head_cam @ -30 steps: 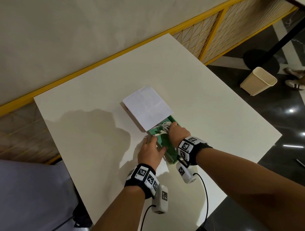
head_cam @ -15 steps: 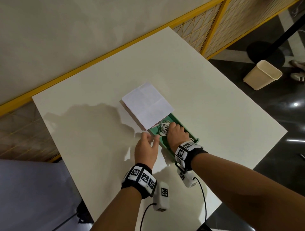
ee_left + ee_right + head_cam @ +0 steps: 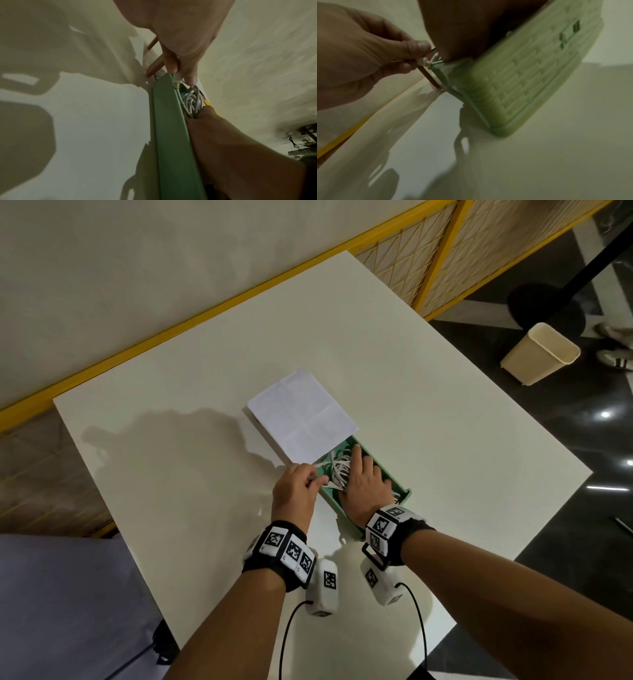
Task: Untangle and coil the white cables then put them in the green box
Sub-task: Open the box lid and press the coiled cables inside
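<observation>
white table (image 3: 411, 405): right hand (image 3: 363, 487) flat on cables (image 3: 337, 470) in green box (image 3: 394, 479); left fingers (image 3: 317, 481) pinch plug.

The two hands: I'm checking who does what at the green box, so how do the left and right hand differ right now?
The left hand has curled fingers pinching a white cable end at the green box rim; the right hand lies flat with fingers straight. The left hand sits outside the box over the table; the right hand is inside, pressing on the white cables. Both wear marker wristbands and touch cable.
</observation>
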### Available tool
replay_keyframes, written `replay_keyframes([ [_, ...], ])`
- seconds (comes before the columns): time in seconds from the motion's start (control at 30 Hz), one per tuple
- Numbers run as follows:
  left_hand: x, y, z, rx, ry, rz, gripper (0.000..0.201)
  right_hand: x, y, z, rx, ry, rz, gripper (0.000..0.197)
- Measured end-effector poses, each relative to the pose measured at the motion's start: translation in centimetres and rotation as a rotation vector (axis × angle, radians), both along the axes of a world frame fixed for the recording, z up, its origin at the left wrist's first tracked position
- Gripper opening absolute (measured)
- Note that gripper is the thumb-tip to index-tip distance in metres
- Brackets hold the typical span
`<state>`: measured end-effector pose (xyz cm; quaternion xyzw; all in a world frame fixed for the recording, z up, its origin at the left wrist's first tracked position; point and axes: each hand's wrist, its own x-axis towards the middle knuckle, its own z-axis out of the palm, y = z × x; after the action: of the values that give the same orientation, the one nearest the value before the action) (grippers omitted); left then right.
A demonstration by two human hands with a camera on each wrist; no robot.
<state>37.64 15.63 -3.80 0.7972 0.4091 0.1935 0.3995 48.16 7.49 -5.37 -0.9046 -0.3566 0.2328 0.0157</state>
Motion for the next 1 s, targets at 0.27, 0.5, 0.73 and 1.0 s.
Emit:
replay_keyframes([
  [0.27,0.1,-0.6,-1.3,0.186,0.054,-0.181,0.016,-0.6,-0.1,-0.1,-0.015,-0.019,0.007,0.083],
  [0.5,0.9,-2.3,-0.4,0.167,0.321,-0.291,0.065,-0.8,0.7,0.5,-0.086,0.007,-0.041,0.076],
  [0.73,0.8,-2.3,-1.6,0.261,0.57,-0.391,0.05,-0.8,0.7,0.6,-0.064,0.027,-0.054,0.076],
  [1.0,0.7,-2.7,-2.4,0.397,0.305,-0.395,0.064,-0.9,1.0,0.6,-0.097,0.043,-0.057,0.072],
])
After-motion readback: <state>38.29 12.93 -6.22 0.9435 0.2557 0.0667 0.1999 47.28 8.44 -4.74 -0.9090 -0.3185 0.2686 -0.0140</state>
